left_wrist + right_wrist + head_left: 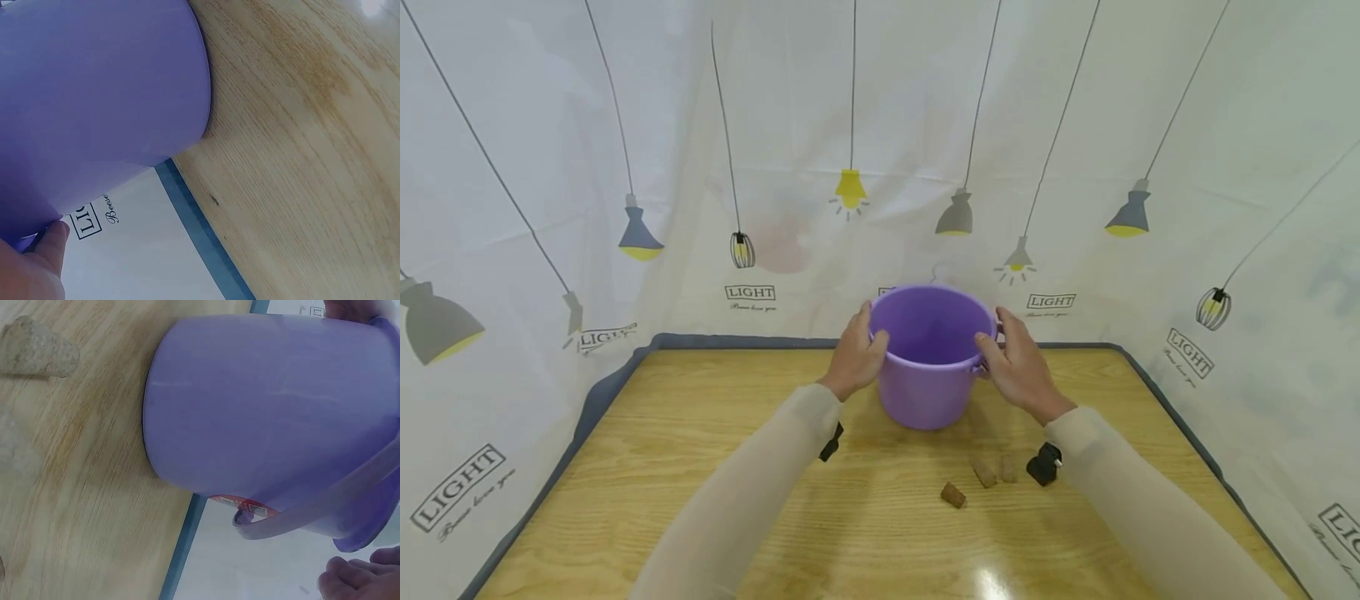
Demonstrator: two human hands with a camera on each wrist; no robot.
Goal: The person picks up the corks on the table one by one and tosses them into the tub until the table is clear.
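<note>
Okay, so looking at a purple bucket (925,396) straight ahead, sat on the wooden table (685,417) by the look of it, mouth up, close to the far edge.

Key bit: right between the left hand (856,354) and the right hand (1021,367), one on either side of the rim and roughly level with each other. No real winner for nearness, basically a tie. Long axis running up and down, so crossways to the line from palm to palm, not along it.

Left hand: thumb over the rim, fingers down the outside, closed to about the thickness of the wall. Pinching it, pretty clearly.

Right hand: near enough a mirror copy from the head camera, rim between thumb and fingers. From the right wrist, though, a few curled fingertips just off the plastic, so can't tell how firm on that side. Also worth noting: handle (331,499) hanging down along the wall on the right hand's side.

Got three corks (982,472) on the table too, on the near side of the bucket and apart from it, way closer to the right arm than the left. Two paler ones just beside each other, darker one nearer the person.
</note>
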